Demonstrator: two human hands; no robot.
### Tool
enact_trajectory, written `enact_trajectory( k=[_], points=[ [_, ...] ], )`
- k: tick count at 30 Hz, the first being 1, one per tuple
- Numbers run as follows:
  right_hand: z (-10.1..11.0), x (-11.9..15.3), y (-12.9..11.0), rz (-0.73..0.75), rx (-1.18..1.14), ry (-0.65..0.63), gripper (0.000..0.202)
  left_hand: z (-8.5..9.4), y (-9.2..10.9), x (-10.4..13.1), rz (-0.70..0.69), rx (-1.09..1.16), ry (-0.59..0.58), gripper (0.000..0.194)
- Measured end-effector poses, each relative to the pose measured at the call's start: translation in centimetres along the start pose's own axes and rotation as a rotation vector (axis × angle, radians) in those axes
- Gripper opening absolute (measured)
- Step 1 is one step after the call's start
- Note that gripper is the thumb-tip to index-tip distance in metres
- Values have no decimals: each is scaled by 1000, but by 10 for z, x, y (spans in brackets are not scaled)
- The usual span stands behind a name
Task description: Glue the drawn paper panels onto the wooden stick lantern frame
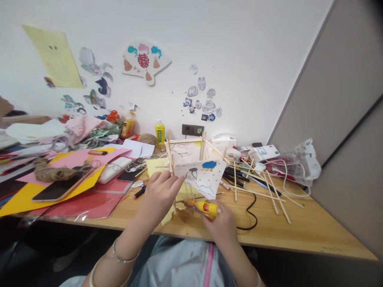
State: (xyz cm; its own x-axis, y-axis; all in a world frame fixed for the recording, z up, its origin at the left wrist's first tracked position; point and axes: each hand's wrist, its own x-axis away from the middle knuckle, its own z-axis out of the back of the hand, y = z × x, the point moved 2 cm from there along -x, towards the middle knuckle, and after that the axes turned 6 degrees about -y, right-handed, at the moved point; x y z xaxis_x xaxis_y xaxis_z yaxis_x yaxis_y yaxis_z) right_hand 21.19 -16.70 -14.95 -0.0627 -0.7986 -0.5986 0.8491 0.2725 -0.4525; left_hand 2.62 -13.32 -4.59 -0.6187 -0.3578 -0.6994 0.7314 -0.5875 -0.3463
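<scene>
My left hand (pixel 163 191) is closed on an upright wooden stick at the near left corner of a stick frame (pixel 171 153). Drawn-on paper panels hang on this frame; the front one (pixel 203 177) carries a blue cloud and wavy blue lines and hangs at a slant. In my right hand (pixel 223 223) is a yellow hot glue gun (pixel 208 208), its nozzle pointing left toward the lower part of the stick below my left hand. Whether the nozzle touches the stick I cannot tell. Yellow paper (pixel 167 215) lies beneath the frame.
Loose wooden sticks (pixel 277 191), black pens (pixel 235 175) and a black cord (pixel 254 211) lie to the right. Coloured paper (pixel 98 199), a phone (pixel 61 187) and twine (pixel 49 170) cover the left. Bottles (pixel 160 133) stand near the wall.
</scene>
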Motion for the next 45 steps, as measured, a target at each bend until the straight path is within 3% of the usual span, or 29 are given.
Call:
enact_trajectory(
  k=[7,20,35,45],
  points=[
    [-6,-8,-6,-73,201,-76,23,-5,0,0,16,24,29,17],
    [-13,-9,-2,-159,239,-172,33,-7,3,-1,33,34,77,15],
    [-7,-5,1,-130,206,-129,24,-9,6,-7,137,-24,88,10],
    [-1,-4,6,-121,240,-106,25,-11,10,-9,130,22,70,10]
  ],
)
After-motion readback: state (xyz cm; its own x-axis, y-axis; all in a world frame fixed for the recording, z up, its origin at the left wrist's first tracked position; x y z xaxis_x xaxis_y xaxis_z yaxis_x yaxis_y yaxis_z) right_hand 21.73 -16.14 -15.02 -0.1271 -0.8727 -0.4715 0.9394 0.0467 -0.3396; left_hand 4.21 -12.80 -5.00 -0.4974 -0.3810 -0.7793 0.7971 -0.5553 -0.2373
